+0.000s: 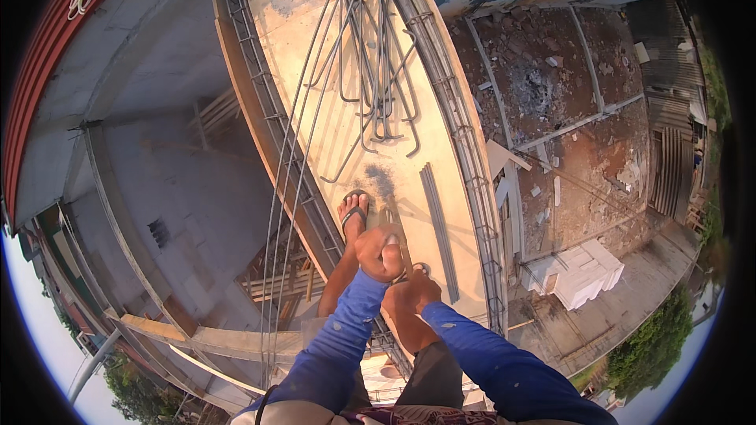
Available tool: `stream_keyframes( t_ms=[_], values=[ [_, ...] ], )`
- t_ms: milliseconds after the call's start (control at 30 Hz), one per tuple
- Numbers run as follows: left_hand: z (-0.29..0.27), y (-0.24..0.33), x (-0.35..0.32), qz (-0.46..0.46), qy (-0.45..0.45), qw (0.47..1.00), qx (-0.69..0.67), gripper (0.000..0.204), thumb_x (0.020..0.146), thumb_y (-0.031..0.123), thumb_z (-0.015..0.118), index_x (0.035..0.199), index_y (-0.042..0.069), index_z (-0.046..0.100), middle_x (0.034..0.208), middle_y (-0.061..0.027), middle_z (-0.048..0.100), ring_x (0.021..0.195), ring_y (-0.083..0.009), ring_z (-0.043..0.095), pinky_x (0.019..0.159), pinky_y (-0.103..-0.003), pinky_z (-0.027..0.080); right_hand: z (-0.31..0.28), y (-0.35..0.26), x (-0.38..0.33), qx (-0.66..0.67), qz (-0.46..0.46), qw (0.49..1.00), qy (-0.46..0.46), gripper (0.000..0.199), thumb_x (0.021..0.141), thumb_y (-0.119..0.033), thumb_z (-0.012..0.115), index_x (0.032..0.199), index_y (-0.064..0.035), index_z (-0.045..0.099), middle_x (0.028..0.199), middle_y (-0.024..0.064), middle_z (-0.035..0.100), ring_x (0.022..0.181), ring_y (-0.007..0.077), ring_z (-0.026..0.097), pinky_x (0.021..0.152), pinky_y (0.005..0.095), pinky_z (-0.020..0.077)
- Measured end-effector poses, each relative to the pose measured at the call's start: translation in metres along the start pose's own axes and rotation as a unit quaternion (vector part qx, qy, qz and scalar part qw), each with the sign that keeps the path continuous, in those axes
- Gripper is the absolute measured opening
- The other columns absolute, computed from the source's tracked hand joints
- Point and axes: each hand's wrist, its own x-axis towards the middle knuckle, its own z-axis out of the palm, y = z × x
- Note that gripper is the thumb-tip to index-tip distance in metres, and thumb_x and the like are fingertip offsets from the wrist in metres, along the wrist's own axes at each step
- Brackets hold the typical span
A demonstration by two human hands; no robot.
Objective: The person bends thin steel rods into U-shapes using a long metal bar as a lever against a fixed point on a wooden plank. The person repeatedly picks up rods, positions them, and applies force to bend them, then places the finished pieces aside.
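My left hand (380,253) is closed in a fist in front of my legs, with the thumb on top. Just below it and to the right, my right hand (413,294) is closed too, its knuckles turned away. A blurry brownish strip (399,230) shows past the left hand; I cannot make out whether it is a held tool or part of the board. Beneath my hands lies a pale plywood deck (315,159). Farther along it are many bent steel bars (383,71) in a loose pile, hooked ends toward me. A bundle of short straight bars (439,228) lies right of my hands.
Rebar cages (470,149) run along the deck's right edge and its left edge (272,114). Long thin rods (293,142) cross the left side. Drops fall away on both sides, to a grey floor (181,252) and a rubble yard (579,165). My sandalled foot (354,208) stands on the deck.
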Motion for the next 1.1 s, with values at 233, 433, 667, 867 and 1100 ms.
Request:
stream_keyframes(
  t_ms=[233,433,667,867,1100],
  values=[
    [-0.017,-0.003,-0.003,-0.017,0.023,0.999,-0.026,0.044,0.096,0.032,0.046,0.083,-0.006,0.065,0.055,-0.0064,0.056,0.045,-0.0109,0.051,0.044,-0.026,0.038,0.043,-0.006,-0.036,0.027,0.012,0.999,-0.046,0.059,0.084,-0.023,0.062,0.128,0.0082,0.039,0.082,0.0191,0.071,0.074,0.038,0.071,0.071,0.0488,0.0539],
    [-0.04,-0.016,0.0,-0.076,-0.013,0.996,-0.037,0.032,0.095,0.022,0.046,0.089,-0.006,0.06,0.058,-0.0079,0.055,0.046,-0.0087,0.043,0.043,-0.026,0.036,-0.002,0.006,-0.045,0.071,-0.075,0.994,-0.021,0.039,0.086,-0.017,0.057,0.117,0.0033,0.044,0.082,0.0234,0.069,0.074,0.0425,0.068,0.068,0.049,0.0529],
    [-0.071,-0.001,-0.012,-0.102,-0.042,0.991,-0.077,0.036,0.098,0.029,0.053,0.104,-0.006,0.057,0.071,-0.0099,0.057,0.06,-0.0144,0.051,0.062,-0.033,0.048,0.002,0.121,-0.03,0.087,-0.072,0.988,0.105,0.027,0.091,-0.019,0.06,0.105,-0.0027,0.044,0.074,0.0182,0.066,0.066,0.0392,0.066,0.061,0.0515,0.0495],
    [-0.118,-0.001,-0.017,-0.239,-0.024,0.97,-0.019,0.035,0.093,0.027,0.065,0.111,-0.001,0.057,0.087,-0.0113,0.064,0.094,-0.0265,0.063,0.101,-0.048,0.046,0.131,0.213,0.103,0.063,0.002,0.976,0.21,0.027,0.092,-0.028,0.064,0.108,-0.009,0.052,0.093,0.0158,0.067,0.091,0.0371,0.064,0.081,0.0493,0.0469],
    [-0.145,-0.034,-0.013,-0.291,-0.106,0.948,-0.068,0.024,0.091,0.017,0.061,0.111,0.002,0.06,0.105,-0.0163,0.068,0.116,-0.0351,0.06,0.109,-0.051,0.04,0.156,0.194,0.167,-0.032,0.114,0.965,0.233,0.032,0.086,-0.025,0.068,0.112,-0.0137,0.053,0.103,0.0092,0.062,0.102,0.0297,0.059,0.086,0.0483,0.0433]
  ],
)
